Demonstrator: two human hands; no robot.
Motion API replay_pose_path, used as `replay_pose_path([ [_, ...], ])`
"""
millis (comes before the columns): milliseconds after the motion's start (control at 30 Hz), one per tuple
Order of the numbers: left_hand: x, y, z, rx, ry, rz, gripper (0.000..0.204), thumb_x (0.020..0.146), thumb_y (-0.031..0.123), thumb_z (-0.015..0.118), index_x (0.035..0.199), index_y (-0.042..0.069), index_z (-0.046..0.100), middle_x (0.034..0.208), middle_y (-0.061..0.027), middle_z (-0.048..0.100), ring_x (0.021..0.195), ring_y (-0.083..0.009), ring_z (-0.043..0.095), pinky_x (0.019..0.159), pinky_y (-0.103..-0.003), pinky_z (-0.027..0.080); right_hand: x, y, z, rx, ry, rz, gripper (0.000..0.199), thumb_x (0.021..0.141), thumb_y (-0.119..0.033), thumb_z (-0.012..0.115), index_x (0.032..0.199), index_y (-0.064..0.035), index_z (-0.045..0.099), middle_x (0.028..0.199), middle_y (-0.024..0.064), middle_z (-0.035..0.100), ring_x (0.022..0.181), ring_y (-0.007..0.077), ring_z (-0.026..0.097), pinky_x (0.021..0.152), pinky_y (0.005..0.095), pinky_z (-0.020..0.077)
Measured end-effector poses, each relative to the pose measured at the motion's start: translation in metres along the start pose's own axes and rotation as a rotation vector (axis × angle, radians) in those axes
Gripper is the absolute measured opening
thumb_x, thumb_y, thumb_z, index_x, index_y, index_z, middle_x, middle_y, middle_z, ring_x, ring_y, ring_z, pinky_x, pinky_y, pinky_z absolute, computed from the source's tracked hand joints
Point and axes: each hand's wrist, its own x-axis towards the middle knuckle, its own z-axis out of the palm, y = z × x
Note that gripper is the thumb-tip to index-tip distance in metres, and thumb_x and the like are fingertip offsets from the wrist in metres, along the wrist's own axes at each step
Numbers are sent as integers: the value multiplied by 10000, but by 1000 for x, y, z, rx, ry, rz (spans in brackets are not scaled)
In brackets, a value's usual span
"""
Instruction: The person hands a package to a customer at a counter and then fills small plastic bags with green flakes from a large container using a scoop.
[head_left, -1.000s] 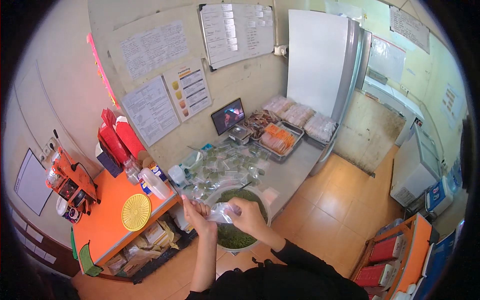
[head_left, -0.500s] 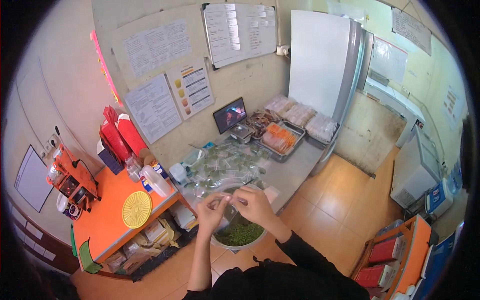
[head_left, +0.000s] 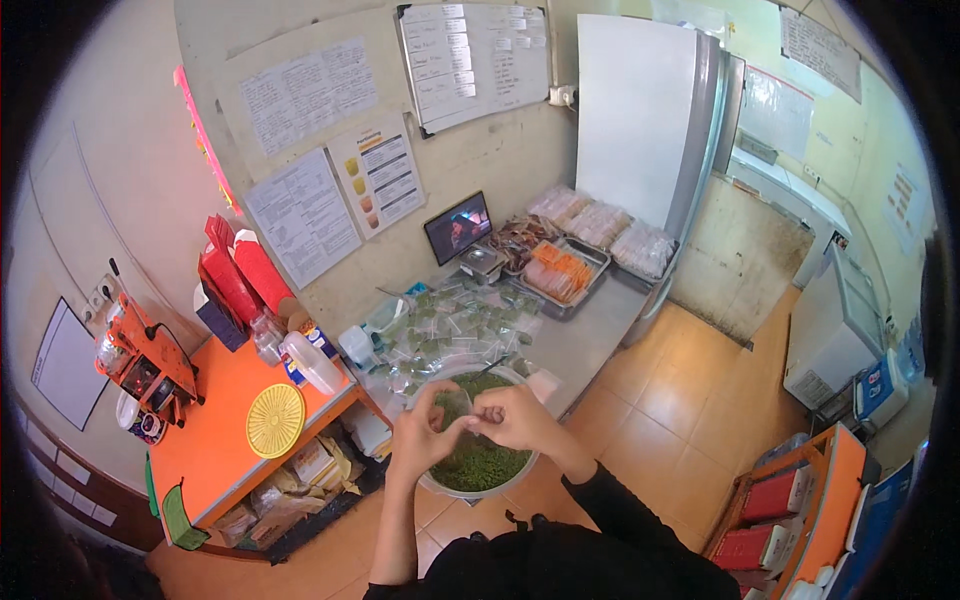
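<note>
My left hand [head_left: 418, 432] and my right hand [head_left: 512, 420] meet over a round, pale bowl [head_left: 478, 494]. Between their fingertips they pinch a small clear plastic bag [head_left: 455, 403], partly hidden by the fingers; how much it holds I cannot tell. Finely chopped green herbs [head_left: 485, 465] fill much of the bowl below. A dark utensil handle [head_left: 494, 366] leans at its far rim. Just beyond, many small clear bags of greens [head_left: 450, 325] lie spread over the metal table [head_left: 590, 335].
Metal trays with orange and pale packs [head_left: 560, 272] stand at the table's far end, beside a small scale [head_left: 482, 262] and a lit tablet [head_left: 458, 228]. Left is an orange counter [head_left: 215, 420] with a yellow lid [head_left: 275, 420]. A tall white fridge [head_left: 640, 120] stands behind.
The hands have shifted slightly downward and right over the bowl. The left fingers have spread into a wider curve around the bag, which shows more now.
</note>
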Motion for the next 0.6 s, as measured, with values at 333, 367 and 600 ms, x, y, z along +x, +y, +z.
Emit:
replay_pose_path([
  [333, -4, -27, 17, -9, -43, 55, 230, 827, 237, 678, 773, 18, 632, 511, -119, 518, 425, -228, 486, 454, -339, 385, 1, 11, 6, -72, 83, -180, 100, 743, -98, 672, 752, -22, 610, 673, 113, 566, 581, 271, 574, 538, 357, 443],
  [367, -5, -30, 19, 71, -29, 82, 225, 823, 225, 672, 754, 15, 629, 517, -129, 531, 430, -251, 512, 456, -344, 397, 0, 8, 7, -137, 110, -184, 107, 738, -106, 674, 750, -25, 606, 676, 110, 566, 583, 278, 575, 539, 363, 447],
  [600, -2, -19, 10, 201, 85, 11, 187, 811, 216, 672, 809, 29, 659, 513, -120, 547, 473, -269, 583, 480, -351, 447, 2, -9, 0, -405, 396, -137, 104, 748, -88, 667, 787, -24, 595, 685, 106, 573, 619, 278, 616, 553, 356, 483],
])
